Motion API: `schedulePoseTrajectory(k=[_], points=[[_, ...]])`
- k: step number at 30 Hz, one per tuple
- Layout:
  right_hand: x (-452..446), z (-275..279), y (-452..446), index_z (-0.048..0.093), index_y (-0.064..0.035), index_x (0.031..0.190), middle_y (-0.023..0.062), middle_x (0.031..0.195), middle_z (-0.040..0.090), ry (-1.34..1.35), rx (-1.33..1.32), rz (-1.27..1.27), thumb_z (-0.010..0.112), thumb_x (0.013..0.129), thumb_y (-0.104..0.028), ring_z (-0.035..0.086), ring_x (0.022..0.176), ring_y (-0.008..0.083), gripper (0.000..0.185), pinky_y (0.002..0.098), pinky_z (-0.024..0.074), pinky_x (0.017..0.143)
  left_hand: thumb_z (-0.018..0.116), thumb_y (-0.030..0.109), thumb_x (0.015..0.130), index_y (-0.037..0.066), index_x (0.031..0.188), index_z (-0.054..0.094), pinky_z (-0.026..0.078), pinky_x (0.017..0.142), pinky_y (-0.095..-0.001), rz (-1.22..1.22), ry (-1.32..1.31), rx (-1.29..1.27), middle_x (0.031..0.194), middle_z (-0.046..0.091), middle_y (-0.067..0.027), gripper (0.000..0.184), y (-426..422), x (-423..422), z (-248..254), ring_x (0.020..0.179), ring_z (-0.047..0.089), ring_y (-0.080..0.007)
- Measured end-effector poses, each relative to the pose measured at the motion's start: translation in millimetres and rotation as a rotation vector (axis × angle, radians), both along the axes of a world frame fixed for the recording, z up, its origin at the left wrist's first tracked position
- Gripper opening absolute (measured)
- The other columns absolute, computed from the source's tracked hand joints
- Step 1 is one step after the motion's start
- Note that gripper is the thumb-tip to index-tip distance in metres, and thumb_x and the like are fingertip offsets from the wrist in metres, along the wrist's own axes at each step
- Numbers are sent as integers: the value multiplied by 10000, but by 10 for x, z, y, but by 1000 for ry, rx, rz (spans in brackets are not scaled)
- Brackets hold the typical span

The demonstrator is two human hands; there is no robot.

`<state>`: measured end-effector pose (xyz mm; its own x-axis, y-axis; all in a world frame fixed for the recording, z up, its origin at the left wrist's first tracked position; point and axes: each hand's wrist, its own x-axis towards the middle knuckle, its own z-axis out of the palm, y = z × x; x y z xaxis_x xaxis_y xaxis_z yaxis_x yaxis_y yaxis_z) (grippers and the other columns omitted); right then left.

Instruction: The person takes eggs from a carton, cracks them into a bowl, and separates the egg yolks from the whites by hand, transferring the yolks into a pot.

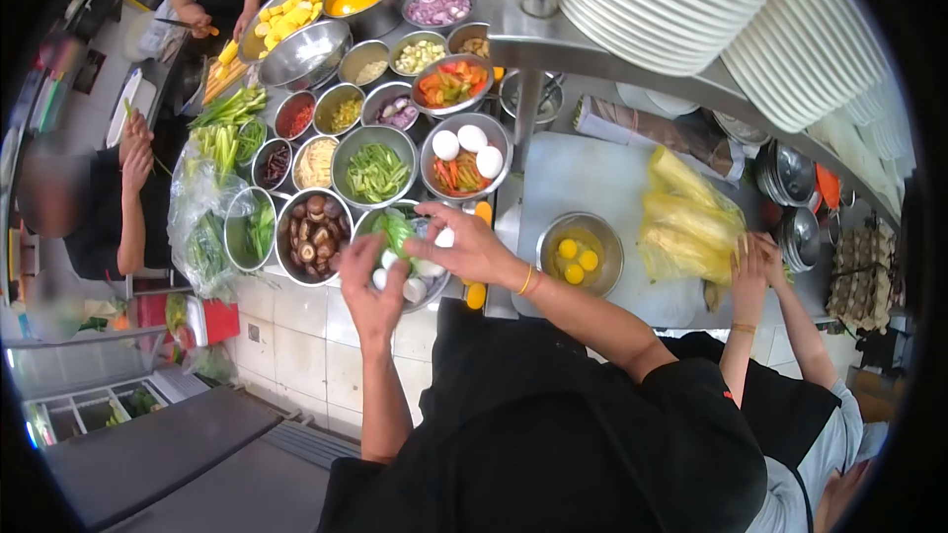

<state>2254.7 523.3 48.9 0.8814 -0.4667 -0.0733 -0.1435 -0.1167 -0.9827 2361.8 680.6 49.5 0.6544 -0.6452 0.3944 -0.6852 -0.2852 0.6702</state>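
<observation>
Both of my hands are over a metal bowl (434, 294) holding a green leafy vegetable (397, 229) and white rounded pieces (415, 288), whose kind I cannot make out. My left hand (373, 288) is at the bowl's left side, fingers apart, slightly blurred. From the right reaches my right hand (469, 249), thumb and forefinger spread. Between them shows a white rounded piece (445, 237); whether the hand touches it is unclear. Beyond, whole white eggs (467, 138) rest on sliced peppers in a bowl. Dark mushrooms (314, 237) fill the bowl to the left.
A bowl with three yolks (575, 259) stands on a white cutting board (563, 173), beside yellow-wrapped food (686, 212) touched by a co-worker's hands (755, 266). Stacked plates (662, 0) fill the overhead metal shelf (632, 49). Two other people work at left and far left.
</observation>
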Motion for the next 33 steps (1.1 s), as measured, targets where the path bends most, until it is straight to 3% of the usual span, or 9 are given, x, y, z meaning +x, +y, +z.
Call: schedulePoseTrajectory(k=[2, 5, 8, 10, 12, 19, 25, 29, 33], points=[[132, -18, 52, 476, 44, 1292, 177, 1016, 633, -24, 21, -15, 556, 860, -601, 618, 988, 289, 780, 395, 452, 853, 673, -23, 703, 25, 1195, 618, 468, 684, -266, -129, 385, -5, 1096, 614, -93, 497, -112, -167, 161, 793, 606, -172], [316, 9, 62, 435, 44, 1318, 248, 1226, 558, -5, 12, -22, 394, 903, -659, 527, 1171, 377, 818, 424, 388, 972, 697, -26, 727, 2, 1209, 586, 469, 675, -255, -161, 216, -18, 1071, 621, -72, 495, -322, -228, 112, 788, 595, -131], [404, 192, -306, 428, 62, 1352, 184, 1237, 569, 47, 26, 148, 463, 943, -532, 526, 1164, 264, 722, 342, 406, 968, 719, -17, 765, -30, 1174, 557, 483, 700, -235, -89, 443, -73, 1046, 623, -61, 440, -389, -40, 10, 812, 595, -101], [549, 109, -628, 514, 47, 1264, 175, 1198, 592, 120, -120, 90, 611, 881, -410, 541, 1142, 305, 604, 385, 454, 912, 707, -32, 795, -28, 1152, 491, 507, 791, -248, -76, 704, -308, 1008, 625, -84, 417, -448, 61, -99, 876, 613, -122], [682, -160, -774, 562, -5, 1144, 173, 1092, 611, 126, -895, -293, 706, 763, -297, 554, 1019, 361, 501, 425, 475, 833, 688, -24, 812, -35, 1201, 471, 511, 749, -256, -67, 785, -403, 1001, 626, -93, 446, -500, 181, -121, 849, 615, -130], [813, -433, -929, 569, -35, 975, 114, 956, 594, 241, -1115, -164, 779, 617, -217, 526, 1017, 307, 453, 437, 483, 792, 563, 114, 947, -16, 1310, 478, 498, 658, -261, -84, 1056, -464, 1022, 626, -92, 395, -749, 468, 91, 785, 618, -147], [515, 3, -807, 545, -20, 1016, 110, 958, 610, -27, -643, -328, 732, 642, -119, 610, 881, 297, 430, 418, 512, 769, 583, 109, 937, -11, 1304, 477, 527, 673, -293, -132, 1233, -636, 1010, 626, -94, 400, -1167, 591, 168, 784, 620, -163], [-144, 117, -646, 537, -45, 1128, 67, 1010, 583, -188, 406, -436, 660, 726, -57, 608, 817, 183, 420, 303, 510, 678, 584, 144, 947, -7, 1326, 463, 507, 626, -257, -227, 1321, -520, 996, 626, -86, 426, -1536, 437, 52, 771, 609, -140], [-773, 53, -515, 533, -38, 1127, 99, 999, 581, -411, 764, -634, 553, 819, -88, 603, 799, 165, 313, 263, 493, 626, 593, 158, 946, -9, 1343, 456, 469, 583, -220, -272, 1267, -431, 923, 623, -57, 451, -1959, 66, -58, 710, 582, -91]])
